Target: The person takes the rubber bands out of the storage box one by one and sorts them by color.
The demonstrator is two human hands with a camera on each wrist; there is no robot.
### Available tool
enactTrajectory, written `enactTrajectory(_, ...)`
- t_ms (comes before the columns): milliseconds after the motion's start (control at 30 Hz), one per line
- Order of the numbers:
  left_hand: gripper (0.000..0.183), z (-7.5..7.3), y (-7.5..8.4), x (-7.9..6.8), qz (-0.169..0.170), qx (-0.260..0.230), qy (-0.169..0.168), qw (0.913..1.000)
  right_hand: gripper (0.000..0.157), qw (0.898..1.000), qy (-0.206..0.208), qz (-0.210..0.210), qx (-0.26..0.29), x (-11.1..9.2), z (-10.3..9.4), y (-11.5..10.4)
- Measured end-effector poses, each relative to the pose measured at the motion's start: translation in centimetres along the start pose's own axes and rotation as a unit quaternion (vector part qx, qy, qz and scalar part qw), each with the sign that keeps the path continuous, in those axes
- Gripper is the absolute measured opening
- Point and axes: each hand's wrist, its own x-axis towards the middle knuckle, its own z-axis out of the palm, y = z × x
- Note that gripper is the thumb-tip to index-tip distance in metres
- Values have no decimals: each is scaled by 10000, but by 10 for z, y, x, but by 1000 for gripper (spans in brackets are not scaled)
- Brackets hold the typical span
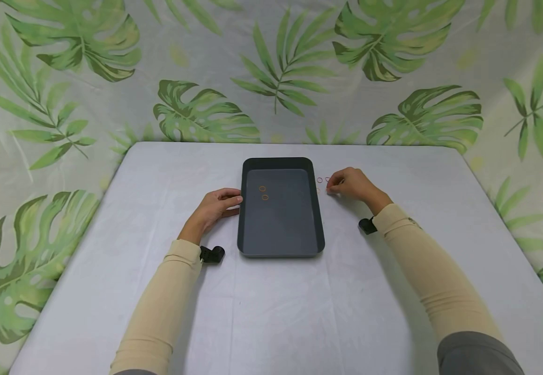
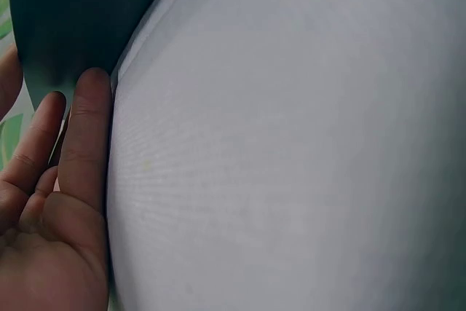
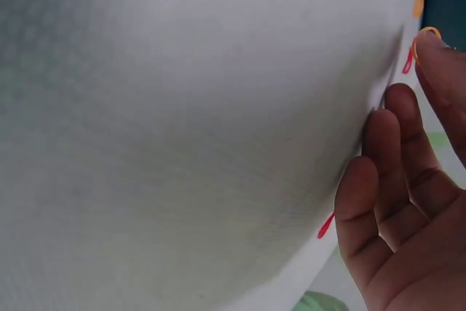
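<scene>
A dark grey rectangular baking tray (image 1: 280,229) lies on the white-covered table, with two small orange rubber bands (image 1: 264,197) on its floor. My left hand (image 1: 212,208) touches the tray's left side; in the left wrist view its straight fingers (image 2: 86,136) rest against the outer wall. To the right of the tray, my right hand (image 1: 353,185) is low over the table. It pinches an orange rubber band (image 3: 416,50) at the fingertips. Nearby on the cloth lie red rubber bands (image 1: 319,180) and another orange one (image 3: 419,3); one more red band (image 3: 325,226) shows beside the fingers.
The white tablecloth (image 1: 276,312) spreads around the tray on all sides. Behind the table's far edge hangs a leaf-printed curtain (image 1: 290,120). A small black device (image 1: 212,254) is strapped at each wrist.
</scene>
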Motion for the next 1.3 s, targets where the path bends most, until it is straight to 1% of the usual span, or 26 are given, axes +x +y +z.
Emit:
enactTrajectory(167,44,0,1,-1,-1,-16,-5,10000,12,10000,27,64,-11,2,1,1)
enactTrajectory(400,44,0,0,-1,10,3,7,10000,11,9998,117,-66,-162,3,3,0)
enactTrajectory(600,43,1,0,0,1,-22,42,10000,13,9995,149,-86,-260,4,4,0)
enactTrajectory(900,43,1,1,-1,-20,-28,63,10000,17,9995,42,-75,-318,4,3,1)
enactTrajectory(1100,44,1,1,-1,-18,-7,46,10000,17,9996,7,-126,-266,2,3,0)
enactTrajectory(1300,43,1,1,0,-12,-17,39,10000,19,9998,-53,-61,-158,0,3,2)
